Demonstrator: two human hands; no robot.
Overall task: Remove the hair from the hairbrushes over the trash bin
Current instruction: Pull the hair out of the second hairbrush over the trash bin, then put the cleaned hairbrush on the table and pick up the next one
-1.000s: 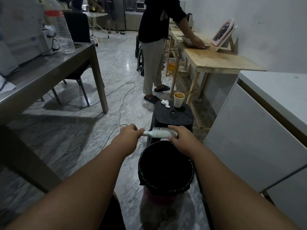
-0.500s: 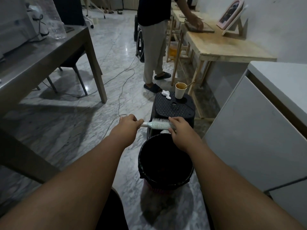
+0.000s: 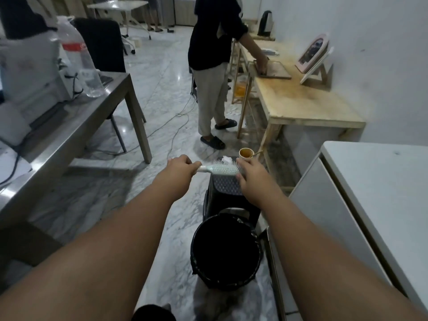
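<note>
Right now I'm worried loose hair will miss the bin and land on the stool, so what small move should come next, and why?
Probably draw the hairbrush back toward the body until it sits above the trash bin. The left hand holds the handle and the right hand is at the head, but the brush appears to hang over the black stool, beyond the bin's rim.

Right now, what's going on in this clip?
A person holds a pale green hairbrush out in front of them, bristles up. The left hand grips the handle; the right hand is at the far end of the brush head. A black trash bin stands on the floor below, nearer the person, in front of a black stool with a paper cup.
</note>
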